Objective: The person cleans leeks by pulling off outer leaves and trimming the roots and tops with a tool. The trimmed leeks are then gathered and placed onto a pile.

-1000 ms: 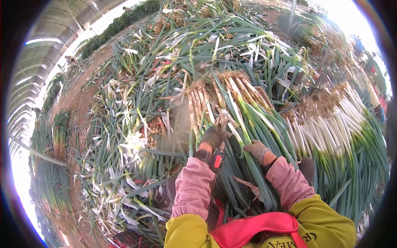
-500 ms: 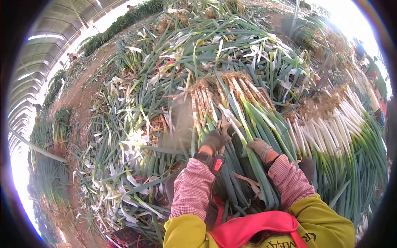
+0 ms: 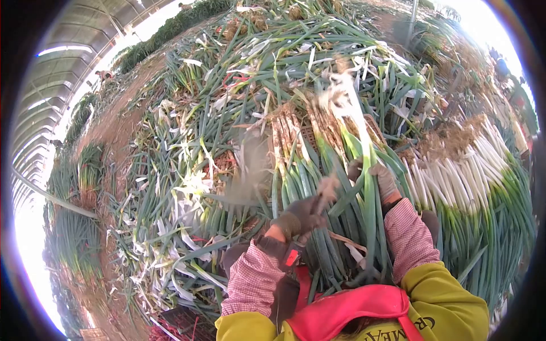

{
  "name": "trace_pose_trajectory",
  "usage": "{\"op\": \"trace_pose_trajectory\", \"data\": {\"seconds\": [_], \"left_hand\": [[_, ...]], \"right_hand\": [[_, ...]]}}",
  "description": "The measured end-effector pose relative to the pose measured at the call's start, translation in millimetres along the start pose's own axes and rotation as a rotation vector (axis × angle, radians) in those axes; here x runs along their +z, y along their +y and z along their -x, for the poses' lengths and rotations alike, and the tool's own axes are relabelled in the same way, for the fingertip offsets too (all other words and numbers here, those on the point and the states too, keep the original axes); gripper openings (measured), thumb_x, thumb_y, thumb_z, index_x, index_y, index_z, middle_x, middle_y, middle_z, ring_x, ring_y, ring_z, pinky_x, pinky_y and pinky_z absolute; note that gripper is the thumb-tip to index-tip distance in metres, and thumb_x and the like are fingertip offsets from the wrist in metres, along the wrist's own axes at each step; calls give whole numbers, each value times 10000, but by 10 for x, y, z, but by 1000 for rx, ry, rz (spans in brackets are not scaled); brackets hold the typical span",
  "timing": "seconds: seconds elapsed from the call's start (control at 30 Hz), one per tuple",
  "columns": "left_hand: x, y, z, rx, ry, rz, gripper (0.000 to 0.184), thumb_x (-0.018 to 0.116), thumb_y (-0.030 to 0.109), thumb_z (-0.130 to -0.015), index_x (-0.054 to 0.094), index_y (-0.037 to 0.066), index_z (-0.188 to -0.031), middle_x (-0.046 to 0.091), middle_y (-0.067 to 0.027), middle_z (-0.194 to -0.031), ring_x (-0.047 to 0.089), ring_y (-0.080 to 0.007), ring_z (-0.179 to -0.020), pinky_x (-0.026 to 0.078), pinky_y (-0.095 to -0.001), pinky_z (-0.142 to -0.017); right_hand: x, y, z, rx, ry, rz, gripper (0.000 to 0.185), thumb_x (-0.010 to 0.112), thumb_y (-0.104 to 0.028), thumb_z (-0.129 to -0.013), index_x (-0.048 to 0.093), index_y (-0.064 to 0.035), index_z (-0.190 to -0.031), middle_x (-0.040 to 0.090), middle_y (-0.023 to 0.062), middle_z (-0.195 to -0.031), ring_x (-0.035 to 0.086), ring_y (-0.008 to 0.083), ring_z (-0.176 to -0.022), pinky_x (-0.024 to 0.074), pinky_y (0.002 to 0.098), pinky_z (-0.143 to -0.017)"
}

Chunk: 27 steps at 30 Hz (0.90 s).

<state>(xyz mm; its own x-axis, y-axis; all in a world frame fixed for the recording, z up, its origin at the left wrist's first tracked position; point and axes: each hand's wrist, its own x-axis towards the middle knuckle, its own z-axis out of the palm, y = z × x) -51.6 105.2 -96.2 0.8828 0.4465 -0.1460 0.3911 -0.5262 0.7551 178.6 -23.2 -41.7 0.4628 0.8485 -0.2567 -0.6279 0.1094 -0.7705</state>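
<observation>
My right hand (image 3: 384,183), in a grey-brown glove, is closed round the green leaves of a long green onion (image 3: 368,170). The onion's white root end points up and away and is smeared by motion. My left hand (image 3: 300,218), gloved too, is curled to the left of it, apart from that onion. A grey-brown shape at its fingers is blurred, and I cannot make out what it is; a small red part (image 3: 292,257) shows by the wrist. Beneath both hands lie unpeeled green onions (image 3: 290,139) with brown, dirty stems, roots facing away.
To the right lies a row of onions with clean white stems (image 3: 455,179). A heap of stripped leaves (image 3: 176,227) spreads to the left and ahead. Bundled onions (image 3: 74,210) stand at far left beyond a strip of bare soil (image 3: 108,170). A metal post (image 3: 412,25) rises at the back.
My right hand has moved up and right, lifting the onion so its white end swings upward. My left hand has dropped slightly, away from the onion.
</observation>
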Motion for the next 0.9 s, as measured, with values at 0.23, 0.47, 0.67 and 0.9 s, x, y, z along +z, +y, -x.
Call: {"op": "trace_pose_trajectory", "data": {"seconds": [0.23, 0.47, 0.67, 0.9], "left_hand": [[-227, -55, 132, -221, -132, -169, 636, 692, 399, -714, 544, 19, -1201, 631, -231, -1062, 604, -374, -1015, 461, -412, -892], [-481, 206, 188, -362, -110, -97, 596, 677, 426, -695, 558, 21, -1115, 636, -214, -972, 625, -351, -928, 478, -394, -823], [-422, -26, -3, -314, -228, -150, 597, 664, 450, -692, 558, 10, -1082, 646, -189, -918, 638, -309, -877, 484, -377, -804], [-614, 67, -78, -371, -236, -139, 618, 682, 432, -700, 548, -7, -1114, 628, -222, -1040, 606, -340, -997, 457, -385, -871]], "right_hand": [[99, 218, -347, 198, 14, 171, 281, 604, -98, -776, 530, -41, -1040, 581, 59, -710, 561, 177, -580, 522, 376, -557], [0, 967, -1134, 127, 123, 516, 172, 651, 13, -736, 596, -31, -893, 647, 96, -762, 615, 191, -613, 506, 315, -509], [22, 1028, -1363, 127, 161, 746, 156, 686, -30, -735, 601, -19, -865, 649, 111, -721, 607, 190, -551, 493, 303, -486], [19, 1169, -1424, 191, 134, 919, 421, 671, -228, -764, 554, 90, -1014, 679, 147, -821, 662, 229, -682, 515, 317, -615]]}}
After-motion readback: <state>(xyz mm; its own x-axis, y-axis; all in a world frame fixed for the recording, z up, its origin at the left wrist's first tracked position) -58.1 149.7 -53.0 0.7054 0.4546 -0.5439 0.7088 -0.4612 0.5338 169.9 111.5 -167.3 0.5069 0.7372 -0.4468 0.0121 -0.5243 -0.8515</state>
